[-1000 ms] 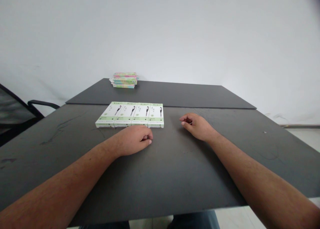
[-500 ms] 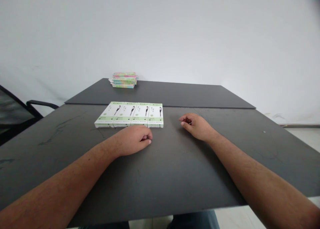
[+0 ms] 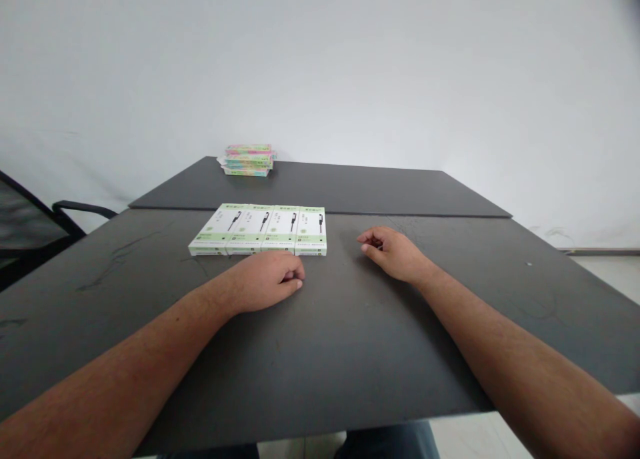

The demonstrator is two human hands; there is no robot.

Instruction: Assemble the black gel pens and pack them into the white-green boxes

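Observation:
Several flat white-and-green boxes [image 3: 265,222] lie side by side in a row on the dark table, each printed with a black stick-shaped device. Just in front of the row, my left hand [image 3: 270,279] rests on the tabletop, loosely curled, with nothing visible in it. The back of this hand overlaps the front edge of the boxes in view; whether it touches them I cannot tell. Off to the right of the row, my right hand [image 3: 393,251] also rests on the table, fingers curled in toward the thumb and nothing in them.
At the back left, a stack of pink, green and white boxes [image 3: 249,160] stands on a second dark table section [image 3: 360,189] against the white wall. A black chair [image 3: 75,219] is by the left edge. The near table [image 3: 320,372] ends close to my legs.

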